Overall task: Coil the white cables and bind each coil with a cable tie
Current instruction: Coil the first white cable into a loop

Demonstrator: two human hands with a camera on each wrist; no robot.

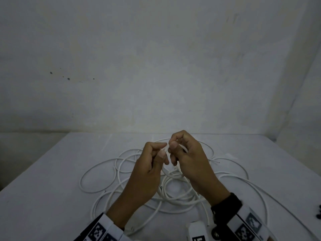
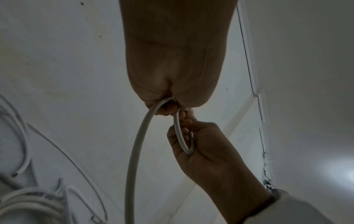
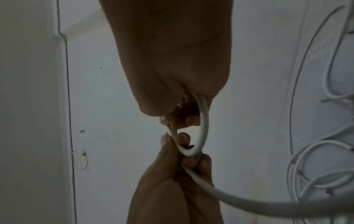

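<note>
Both hands are raised above the white table (image 1: 52,188) and meet on one white cable (image 1: 167,149). My left hand (image 1: 162,152) pinches the cable between thumb and fingers. My right hand (image 1: 172,146) grips a small tight loop of it (image 2: 182,136). In the left wrist view the cable (image 2: 137,145) hangs down from the left hand (image 2: 168,109). In the right wrist view the loop (image 3: 203,121) curves from the right hand (image 3: 184,119) to the left hand (image 3: 178,141), then trails away right. More white cable (image 1: 97,171) lies in loose loops below.
A tighter bundle of cable turns (image 1: 175,190) lies on the table right under the hands. Small dark items (image 1: 318,212) sit at the right edge, too cut off to identify. A stained white wall (image 1: 156,66) rises just behind the table.
</note>
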